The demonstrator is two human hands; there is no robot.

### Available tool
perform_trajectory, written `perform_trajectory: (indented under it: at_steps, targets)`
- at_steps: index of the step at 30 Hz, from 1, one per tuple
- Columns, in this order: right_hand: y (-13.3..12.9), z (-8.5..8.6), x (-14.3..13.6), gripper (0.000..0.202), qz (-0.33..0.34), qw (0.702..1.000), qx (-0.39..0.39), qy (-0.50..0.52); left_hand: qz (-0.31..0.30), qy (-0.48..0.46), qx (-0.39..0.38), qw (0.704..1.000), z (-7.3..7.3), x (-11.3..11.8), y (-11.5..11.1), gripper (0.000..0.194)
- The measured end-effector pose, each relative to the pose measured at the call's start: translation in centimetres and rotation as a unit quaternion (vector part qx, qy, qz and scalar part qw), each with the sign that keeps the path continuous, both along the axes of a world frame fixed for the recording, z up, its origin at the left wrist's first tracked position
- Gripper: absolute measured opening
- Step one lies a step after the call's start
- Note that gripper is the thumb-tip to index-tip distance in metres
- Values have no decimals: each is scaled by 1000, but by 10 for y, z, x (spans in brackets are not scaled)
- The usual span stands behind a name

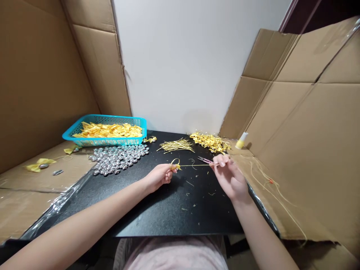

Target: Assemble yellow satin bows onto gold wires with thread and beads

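Near the middle of the black table, my left hand (pixel 161 176) pinches a small yellow ribbon piece (pixel 178 166) with a thin loop standing above it. A pale yellow thread (pixel 194 165) runs taut from that piece to my right hand (pixel 228 174), whose thumb and fingers are closed on its other end. Small scissors (pixel 204 160) with pinkish handles lie just beside the right fingertips, their handles partly hidden by the hand.
A blue basket (pixel 111 141) of yellow ribbons stands back left, behind silver beads (pixel 118 159). Gold ties (pixel 177 145) and finished-looking yellow bows (pixel 210 142) lie at the back. A thread spool (pixel 241 141) stands right, near cardboard walls (pixel 309 123). Thread scraps dot the table (pixel 165 221).
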State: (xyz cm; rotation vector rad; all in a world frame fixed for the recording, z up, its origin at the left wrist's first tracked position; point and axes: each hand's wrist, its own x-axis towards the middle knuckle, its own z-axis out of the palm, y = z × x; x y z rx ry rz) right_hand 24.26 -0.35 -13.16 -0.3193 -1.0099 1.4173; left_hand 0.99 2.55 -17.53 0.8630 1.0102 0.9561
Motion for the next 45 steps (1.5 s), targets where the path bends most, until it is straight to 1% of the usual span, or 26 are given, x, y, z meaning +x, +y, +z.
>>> perform_trajectory:
  at_steps: [5,7,9,11,13,14,15,16,17,19,20,21,23,25,26,28,30,32,34,36,38,40,41,43,45]
  targets:
    - [2,11,15,23,-25,999,2,41,16,-6,42,999,-2,1,-1,25]
    - [1,14,18,24,-36,999,12,38,24,-5,64,998,0,2,-2,27]
    - [-1,15,18,23,-41,998,39,18,36,-3,93,995,3,2,-3,28]
    - [-7,12,17,22,-18,997,71,-16,50,-6,124,991,9,0,-2,29]
    - [-13,10,13,23,47,992,88,-73,60,-16,155,986,18,-4,1,31]
    - [-16,10,10,23,90,984,87,-123,63,-20,169,983,23,-7,3,32]
    - [-18,11,8,24,136,969,80,-189,66,-24,184,980,30,-10,5,32]
    - [-20,14,6,24,178,946,71,-263,66,-30,201,977,38,-12,8,32]
    - [-19,18,3,24,212,916,64,-336,63,-37,221,973,47,-14,11,32]
    - [-11,30,0,25,250,859,60,-442,55,-52,269,960,68,-17,19,31]
    - [-3,38,-1,26,255,843,63,-469,51,-59,295,952,80,-16,24,30]
    - [7,45,-1,26,253,838,65,-480,51,-68,320,943,93,-14,29,30]
    - [32,59,2,26,242,849,58,-466,57,-93,369,923,120,-8,39,28]
    - [57,71,6,26,236,887,48,-394,56,-138,414,898,143,1,45,28]
    - [67,77,7,26,226,908,46,-350,48,-161,429,887,152,5,46,29]
    - [82,85,8,27,174,948,49,-260,25,-199,447,872,163,14,42,29]
    - [89,90,5,28,109,971,46,-206,0,-215,452,866,166,19,33,29]
    - [91,93,-1,29,64,981,33,-181,-37,-207,452,867,164,21,22,32]
    - [90,97,-4,29,38,988,28,-150,-75,-183,454,869,162,20,13,35]
    - [87,103,1,31,28,992,47,-109,-86,-147,454,874,161,16,9,35]
    - [79,111,14,34,26,992,89,-84,-63,-112,446,886,161,10,11,34]
    - [67,118,32,36,18,987,140,-81,-28,-63,446,892,162,4,15,30]
    - [59,121,41,38,9,982,164,-88,-13,-31,456,889,162,2,18,28]
    - [42,125,56,44,-1,971,207,-123,8,41,483,874,161,0,22,27]
    - [26,127,66,49,8,956,236,-175,14,95,502,859,160,2,24,28]
